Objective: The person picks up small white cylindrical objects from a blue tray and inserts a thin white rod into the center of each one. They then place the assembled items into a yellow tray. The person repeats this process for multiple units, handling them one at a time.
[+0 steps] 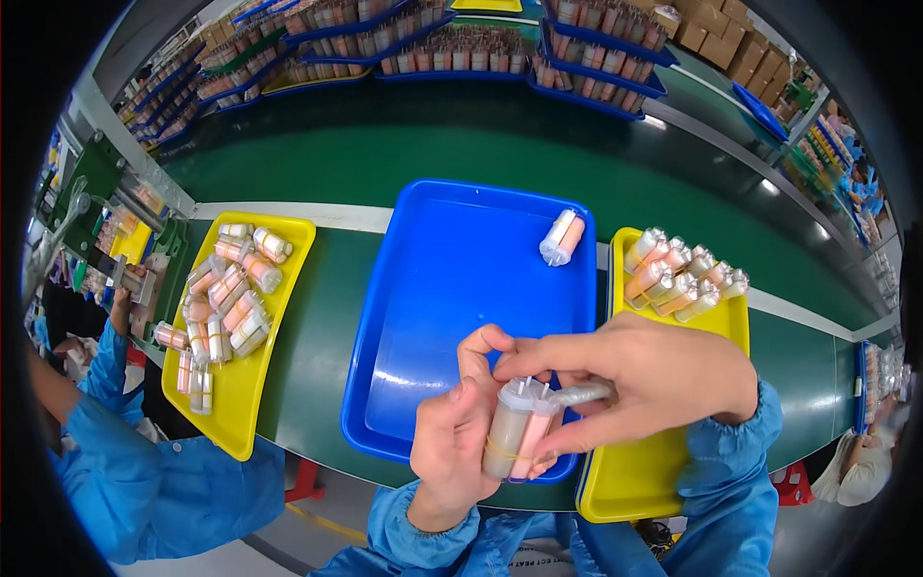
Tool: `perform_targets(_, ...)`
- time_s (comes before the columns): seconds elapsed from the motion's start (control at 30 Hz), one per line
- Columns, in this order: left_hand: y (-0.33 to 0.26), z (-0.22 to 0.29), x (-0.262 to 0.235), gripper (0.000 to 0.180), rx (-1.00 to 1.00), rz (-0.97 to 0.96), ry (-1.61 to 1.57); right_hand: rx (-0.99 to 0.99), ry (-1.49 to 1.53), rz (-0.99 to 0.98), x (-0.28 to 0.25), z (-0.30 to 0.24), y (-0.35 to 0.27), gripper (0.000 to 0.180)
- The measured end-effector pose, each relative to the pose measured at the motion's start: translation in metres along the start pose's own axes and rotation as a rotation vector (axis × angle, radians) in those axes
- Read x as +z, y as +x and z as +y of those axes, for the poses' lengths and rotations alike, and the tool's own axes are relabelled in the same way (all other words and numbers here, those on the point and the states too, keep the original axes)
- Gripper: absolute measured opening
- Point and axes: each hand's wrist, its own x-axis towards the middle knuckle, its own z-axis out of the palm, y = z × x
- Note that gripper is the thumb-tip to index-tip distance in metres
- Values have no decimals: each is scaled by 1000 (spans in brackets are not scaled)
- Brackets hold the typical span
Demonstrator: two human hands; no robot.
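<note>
Holding in the left hand [447, 447] one banded twin-tube unit [519, 442], made of a grey-brown tube and a pink tube side by side, with a clear cap and small nozzles on the top, and a thin yellow band around both. Tilted slightly, and located above the near right part of the blue tray [452, 260]. With left fingers curled around from behind and left thumb upright at the left side. Pinching with the right hand [659, 370], between thumb and fingers, a short greyish piece [585, 393], close beside the cap; cannot tell its exact kind, nor its contact with the cap. Lying alone in the far right corner of the blue tray, a white-and-pink unit [561, 238]. To the left, on a yellow tray [245, 385], a loose heap of similar units [231, 298]; to the right, on a second yellow tray [625, 471], a close cluster of units [687, 274] at the far end. Beyond, across the green surface [346, 135], stacked blue trays [461, 75] full of tubes. At the left edge, a co-worker's blue sleeve [173, 490].
</note>
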Motion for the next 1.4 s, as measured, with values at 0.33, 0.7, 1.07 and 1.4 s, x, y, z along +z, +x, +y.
perform_targets(0.33,0,8,18,77,693,153,1372,130,-16,276,-3,2,5,45)
perform_targets(0.7,7,8,8,63,149,118,568,86,244,537,-1,-6,6,16)
perform_targets(1.07,11,-15,16,55,41,-18,204,-166,841,924,4,-22,4,55)
perform_targets(1.4,14,-14,14,53,-122,-54,137,-176,871,914,5,-20,3,56)
